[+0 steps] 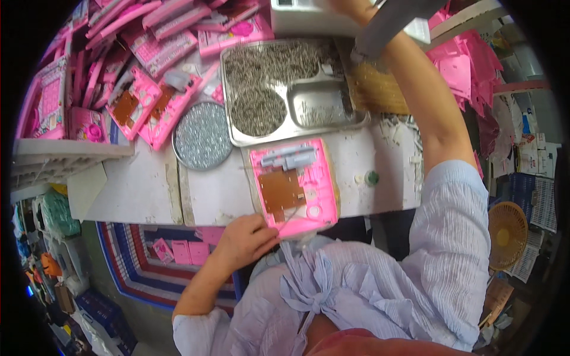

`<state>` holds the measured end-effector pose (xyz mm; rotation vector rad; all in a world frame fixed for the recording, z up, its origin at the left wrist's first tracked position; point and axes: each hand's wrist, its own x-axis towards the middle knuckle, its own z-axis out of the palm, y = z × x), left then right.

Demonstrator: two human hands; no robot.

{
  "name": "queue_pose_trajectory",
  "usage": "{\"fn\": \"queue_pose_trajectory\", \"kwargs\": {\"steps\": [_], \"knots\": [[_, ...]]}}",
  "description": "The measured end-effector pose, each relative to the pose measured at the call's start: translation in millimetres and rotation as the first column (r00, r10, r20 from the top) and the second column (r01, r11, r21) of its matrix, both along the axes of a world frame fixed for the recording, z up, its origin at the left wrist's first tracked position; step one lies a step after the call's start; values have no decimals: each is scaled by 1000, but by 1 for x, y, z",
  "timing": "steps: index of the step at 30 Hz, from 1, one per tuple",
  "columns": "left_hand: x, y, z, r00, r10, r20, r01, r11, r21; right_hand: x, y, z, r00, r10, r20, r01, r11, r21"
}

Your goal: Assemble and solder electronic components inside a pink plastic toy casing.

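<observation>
A pink plastic toy casing [320, 190] lies at the table's front edge, its inside facing up. Inside it are a brown circuit board [284, 191], grey plastic parts [288, 158] and thin wires. My left hand [244, 242] pinches the casing's near left corner. My right arm reaches far forward, and my right hand [351, 8] is at the top edge beside a white box [303, 21]. Its fingers are cut off and blurred. A dark grey, rod-like object [395, 24] crosses in front of the right wrist.
Behind the casing stand a steel compartment tray [237, 137] of small metal screws and a round tin [177, 151] of small silver pieces. Pink casings [172, 50] pile up at the far left; pink panels [466, 65] hang right. Below is a striped basket [127, 279].
</observation>
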<state>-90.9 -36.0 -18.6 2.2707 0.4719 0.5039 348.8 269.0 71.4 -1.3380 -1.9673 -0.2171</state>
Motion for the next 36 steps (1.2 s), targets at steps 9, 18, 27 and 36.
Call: {"fn": "queue_pose_trajectory", "kwargs": {"steps": [9,18,27,36], "knots": [[-6,-14,-6,992,121,39,-120,992,-41,-9,-274,-52,302,-194,-933,63,981,-184],[0,-11,-8,996,87,16,-86,995,-52,-162,-404,-81,966,-44,-253,-50,934,-354],[-2,-12,-12,995,88,41,-86,995,-42,-154,-384,-69,985,121,-127,-162,902,-399],[2,-6,-2,998,60,13,-60,998,-1,-145,-378,-77,949,237,-206,-307,839,-449]]}}
